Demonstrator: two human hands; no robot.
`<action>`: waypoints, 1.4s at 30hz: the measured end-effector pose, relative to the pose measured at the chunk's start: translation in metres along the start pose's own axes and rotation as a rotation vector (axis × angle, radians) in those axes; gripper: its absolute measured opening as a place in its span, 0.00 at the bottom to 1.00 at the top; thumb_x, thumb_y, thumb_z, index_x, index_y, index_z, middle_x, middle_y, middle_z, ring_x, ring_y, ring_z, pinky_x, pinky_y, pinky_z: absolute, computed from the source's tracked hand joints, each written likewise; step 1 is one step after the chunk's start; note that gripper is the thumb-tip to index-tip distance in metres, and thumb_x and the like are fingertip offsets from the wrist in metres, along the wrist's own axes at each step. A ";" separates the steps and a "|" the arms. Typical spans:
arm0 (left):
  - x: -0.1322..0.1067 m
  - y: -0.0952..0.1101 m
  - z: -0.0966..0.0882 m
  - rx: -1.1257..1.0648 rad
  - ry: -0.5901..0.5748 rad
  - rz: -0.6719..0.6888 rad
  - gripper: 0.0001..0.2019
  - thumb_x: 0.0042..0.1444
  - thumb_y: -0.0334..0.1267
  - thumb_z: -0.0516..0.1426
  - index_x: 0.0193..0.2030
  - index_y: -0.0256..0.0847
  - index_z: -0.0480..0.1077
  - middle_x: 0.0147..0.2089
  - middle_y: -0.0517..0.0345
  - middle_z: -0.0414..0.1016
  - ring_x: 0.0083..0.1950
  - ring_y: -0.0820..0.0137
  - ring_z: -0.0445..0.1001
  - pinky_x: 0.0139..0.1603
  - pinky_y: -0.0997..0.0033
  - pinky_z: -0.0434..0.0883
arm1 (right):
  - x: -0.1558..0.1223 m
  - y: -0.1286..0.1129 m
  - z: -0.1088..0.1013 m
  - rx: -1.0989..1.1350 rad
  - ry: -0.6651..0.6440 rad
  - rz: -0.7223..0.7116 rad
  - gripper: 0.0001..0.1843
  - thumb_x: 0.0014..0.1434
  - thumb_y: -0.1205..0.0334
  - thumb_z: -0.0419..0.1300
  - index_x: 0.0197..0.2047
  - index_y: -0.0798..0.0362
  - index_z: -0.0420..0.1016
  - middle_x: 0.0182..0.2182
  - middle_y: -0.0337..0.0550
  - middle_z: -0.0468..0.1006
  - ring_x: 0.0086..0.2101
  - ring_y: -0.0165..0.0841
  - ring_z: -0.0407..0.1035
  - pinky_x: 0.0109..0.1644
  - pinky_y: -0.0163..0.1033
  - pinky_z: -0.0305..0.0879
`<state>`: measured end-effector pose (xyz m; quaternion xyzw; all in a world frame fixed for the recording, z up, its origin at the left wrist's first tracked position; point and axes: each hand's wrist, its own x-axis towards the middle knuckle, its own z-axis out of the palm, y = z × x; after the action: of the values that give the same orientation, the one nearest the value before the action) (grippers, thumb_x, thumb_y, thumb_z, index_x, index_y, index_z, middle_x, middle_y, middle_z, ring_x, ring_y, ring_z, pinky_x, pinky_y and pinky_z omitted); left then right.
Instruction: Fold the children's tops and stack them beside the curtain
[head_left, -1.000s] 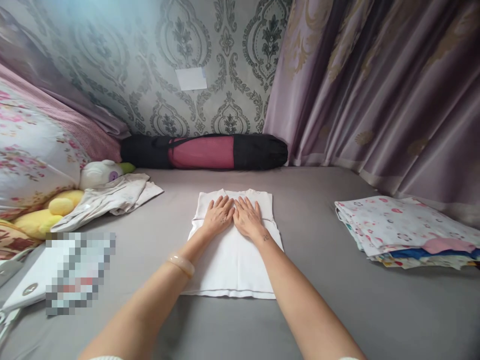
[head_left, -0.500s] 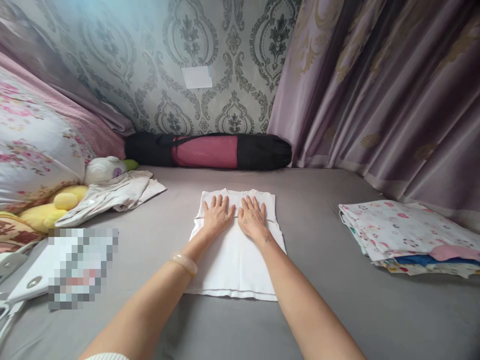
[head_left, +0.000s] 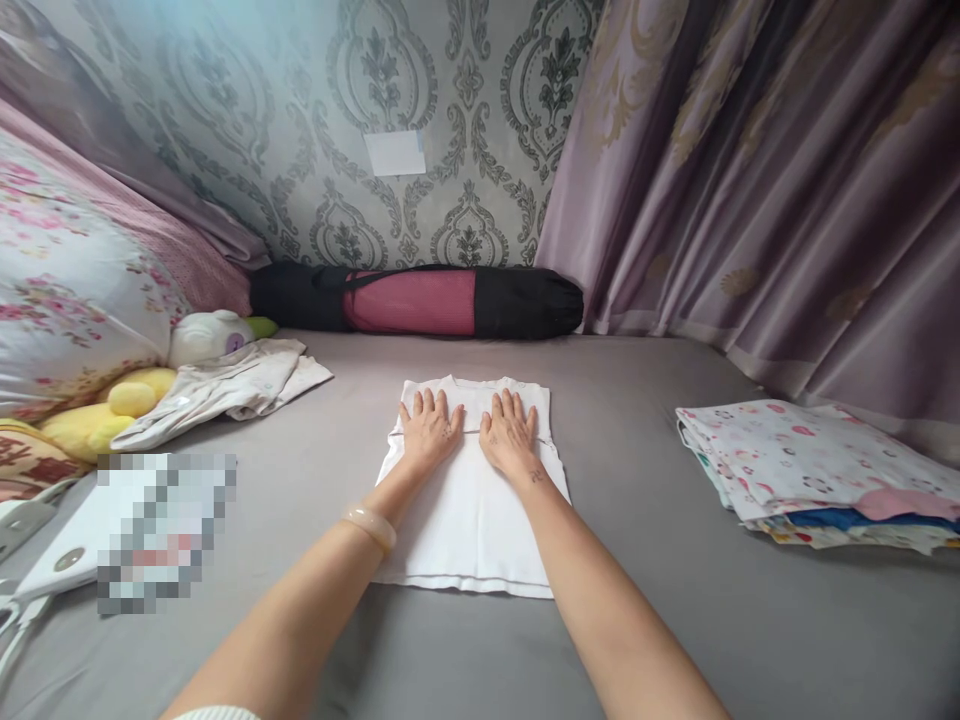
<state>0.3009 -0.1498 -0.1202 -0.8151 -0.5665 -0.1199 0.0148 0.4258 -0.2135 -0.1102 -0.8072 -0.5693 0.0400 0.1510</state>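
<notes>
A white shirt (head_left: 472, 520) lies flat on the grey bed sheet (head_left: 645, 520), its neckline toward the wall and its sleeves folded in across the upper part. My left hand (head_left: 431, 428) rests palm down on the upper left of the shirt, fingers spread. On the upper right, my right hand (head_left: 510, 432) also lies flat with its fingers apart. A strip of white cloth shows between the two hands. Neither hand grips anything. A pale bangle (head_left: 371, 525) circles my left wrist.
Folded patterned cloths (head_left: 817, 465) are stacked at the right. Leftward lie a crumpled light garment (head_left: 232, 385), a yellow plush toy (head_left: 90, 425), a floral pillow (head_left: 67, 300) and a white item with a cord (head_left: 75, 560). A black and red long bag (head_left: 412, 300) lies along the wall.
My hands have slid slightly apart on the shirt, the left one a little to the left and the right one a little to the right. The shirt stays in place.
</notes>
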 end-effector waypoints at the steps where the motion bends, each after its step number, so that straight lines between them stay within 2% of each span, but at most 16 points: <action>1: 0.001 0.000 0.000 -0.006 -0.028 -0.006 0.31 0.66 0.53 0.38 0.67 0.34 0.58 0.70 0.38 0.57 0.71 0.48 0.52 0.67 0.37 0.48 | 0.000 0.000 0.000 0.002 -0.004 0.001 0.31 0.68 0.57 0.38 0.70 0.60 0.53 0.70 0.49 0.49 0.68 0.43 0.39 0.69 0.57 0.32; 4: 0.003 -0.001 0.001 -0.016 -0.075 -0.013 0.32 0.66 0.53 0.37 0.68 0.35 0.56 0.71 0.38 0.54 0.72 0.48 0.50 0.67 0.37 0.48 | 0.001 0.000 0.001 0.001 -0.009 0.005 0.31 0.67 0.57 0.38 0.70 0.60 0.54 0.70 0.50 0.50 0.68 0.43 0.40 0.69 0.58 0.32; 11: 0.003 -0.004 0.001 -0.023 -0.061 0.010 0.32 0.66 0.54 0.38 0.67 0.36 0.57 0.70 0.38 0.55 0.71 0.48 0.52 0.66 0.37 0.50 | 0.001 0.001 -0.001 -0.002 -0.028 0.005 0.31 0.67 0.57 0.38 0.70 0.59 0.53 0.70 0.49 0.49 0.68 0.42 0.40 0.69 0.57 0.33; 17: 0.003 -0.025 -0.008 -0.027 -0.108 0.141 0.31 0.67 0.54 0.37 0.68 0.38 0.56 0.71 0.44 0.56 0.71 0.55 0.53 0.68 0.47 0.52 | 0.000 0.004 -0.002 -0.016 0.014 0.041 0.31 0.68 0.57 0.38 0.69 0.58 0.55 0.70 0.52 0.50 0.68 0.44 0.40 0.68 0.59 0.30; 21: 0.004 -0.035 -0.007 -0.011 -0.157 0.186 0.32 0.67 0.54 0.35 0.70 0.37 0.53 0.73 0.45 0.52 0.73 0.55 0.50 0.69 0.49 0.50 | -0.001 0.005 -0.002 0.001 0.018 0.041 0.30 0.68 0.57 0.38 0.70 0.57 0.55 0.69 0.51 0.52 0.68 0.45 0.43 0.68 0.60 0.31; 32: 0.005 -0.036 -0.005 -0.010 -0.177 0.185 0.34 0.66 0.56 0.35 0.71 0.36 0.52 0.73 0.45 0.50 0.73 0.55 0.48 0.70 0.49 0.49 | -0.002 0.006 -0.002 -0.018 -0.006 0.037 0.30 0.68 0.56 0.37 0.70 0.56 0.54 0.70 0.51 0.51 0.68 0.44 0.41 0.68 0.59 0.31; 36: 0.003 -0.035 -0.005 -0.018 -0.159 0.182 0.33 0.67 0.55 0.36 0.71 0.36 0.52 0.73 0.44 0.51 0.73 0.55 0.48 0.70 0.48 0.49 | -0.002 0.007 -0.002 -0.017 -0.007 0.036 0.30 0.69 0.56 0.38 0.70 0.56 0.54 0.70 0.51 0.51 0.68 0.43 0.41 0.68 0.59 0.31; 38: 0.000 -0.034 -0.006 -0.016 -0.110 0.203 0.32 0.67 0.53 0.37 0.71 0.37 0.53 0.73 0.44 0.51 0.74 0.55 0.48 0.70 0.46 0.46 | -0.002 0.007 -0.002 -0.019 0.017 0.040 0.30 0.69 0.56 0.38 0.70 0.57 0.54 0.70 0.51 0.50 0.68 0.44 0.41 0.68 0.60 0.30; 42: -0.006 -0.031 -0.009 -0.005 0.035 0.381 0.29 0.68 0.50 0.37 0.70 0.41 0.55 0.74 0.50 0.48 0.75 0.59 0.42 0.72 0.45 0.36 | -0.003 0.000 -0.003 -0.034 0.099 -0.067 0.30 0.69 0.57 0.38 0.70 0.57 0.53 0.71 0.50 0.46 0.69 0.41 0.36 0.69 0.57 0.24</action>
<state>0.2686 -0.1455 -0.1157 -0.9055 -0.4013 -0.1306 0.0450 0.4252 -0.2166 -0.1076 -0.7910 -0.5885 -0.0146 0.1664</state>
